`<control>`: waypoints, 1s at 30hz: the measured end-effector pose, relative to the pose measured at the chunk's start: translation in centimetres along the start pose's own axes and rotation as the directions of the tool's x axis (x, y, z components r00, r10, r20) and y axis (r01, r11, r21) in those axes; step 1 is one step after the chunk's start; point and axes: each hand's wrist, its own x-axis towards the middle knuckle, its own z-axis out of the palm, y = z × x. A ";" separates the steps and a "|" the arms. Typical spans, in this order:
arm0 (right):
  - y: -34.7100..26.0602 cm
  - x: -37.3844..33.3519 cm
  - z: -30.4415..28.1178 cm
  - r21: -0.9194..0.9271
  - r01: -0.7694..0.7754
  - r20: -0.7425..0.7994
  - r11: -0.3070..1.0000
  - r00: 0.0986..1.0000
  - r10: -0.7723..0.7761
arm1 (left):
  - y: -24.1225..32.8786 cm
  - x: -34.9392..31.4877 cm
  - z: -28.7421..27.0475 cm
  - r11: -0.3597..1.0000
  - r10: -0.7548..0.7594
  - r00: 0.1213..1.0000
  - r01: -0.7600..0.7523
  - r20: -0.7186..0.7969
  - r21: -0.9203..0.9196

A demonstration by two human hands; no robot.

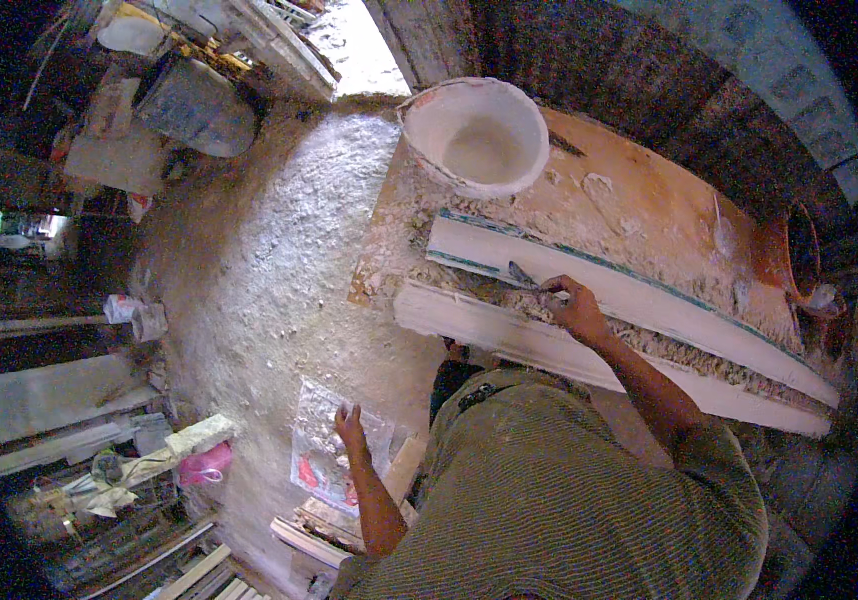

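The right hand [577, 303] is above the desk [649, 190], its fingers clamped on a small dark tool [521, 274] whose narrow end points left and away from the body. The tool is over the left part of two long white strips, at the gap between them; whether its tip touches either one, I cannot tell. The far strip [599, 275] has green lines along its edges, while the near strip [489, 322] is plain white and lies closer to the body. Both slant from the upper left to the lower right, and crumbly grey plaster [684, 358] fills much of the space between them, beneath the right forearm. The left hand [351, 428] hangs well away from the strips, out to the left, with its fingers a little apart and nothing visible in them. Below it, a clear plastic sheet [311, 455] with red marks lies on the floor [269, 220]; contact between the two cannot be made out. A white bucket [419, 135], with pale matter at its bottom, stands at the far left corner of the desk, and an orange bucket [775, 258] lies tipped at its right end. A pink bag [205, 466] sits among boards at the lower left.
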 end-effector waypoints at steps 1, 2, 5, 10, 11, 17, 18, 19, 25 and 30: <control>-0.3 -0.2 -0.5 -0.004 -0.039 -0.012 0.999 0.999 0.038 | 3.2 -1.4 1.9 0.998 0.066 0.993 -0.066 0.102 -0.010; -0.7 -0.6 -0.9 0.043 -0.056 -0.008 0.998 0.998 0.056 | 6.5 -2.9 4.2 0.987 0.159 0.952 -0.160 0.261 -0.020; -2.5 -1.4 -0.7 0.098 -0.086 -0.032 0.991 0.995 0.090 | 16.0 -8.4 12.0 0.914 0.373 0.613 -0.373 0.697 -0.161; -6.2 -2.0 4.1 0.034 0.188 0.036 0.982 0.981 -0.189 | 23.8 -15.4 23.8 0.970 0.129 0.383 0.144 0.914 -0.198; -6.5 -2.2 5.0 0.075 0.270 0.002 0.960 0.963 -0.271 | 24.9 -15.2 24.8 0.985 0.151 0.393 0.016 0.907 -0.171; -3.9 -2.4 6.5 0.274 0.106 -0.413 0.956 0.910 0.018 | 29.1 -8.7 25.5 0.988 0.058 0.150 -0.151 0.987 -0.035; -3.1 -2.3 7.0 0.400 0.060 -0.462 0.914 0.875 0.145 | 29.3 -7.5 25.3 0.990 0.042 0.126 -0.137 0.991 -0.024; -2.5 -2.1 7.8 0.528 -0.026 -0.469 0.849 0.824 0.317 | 29.6 -6.4 25.5 0.991 -0.003 0.143 -0.129 0.990 0.022; -1.6 -4.6 14.0 0.611 -0.059 -0.591 0.789 0.629 0.504 | 32.4 0.9 29.2 0.277 0.200 -0.173 -0.934 0.964 -0.225; -2.3 -9.7 19.1 0.591 -0.143 -0.636 0.794 0.522 0.568 | 34.1 3.5 30.3 0.018 0.102 -0.365 -0.929 0.925 -0.369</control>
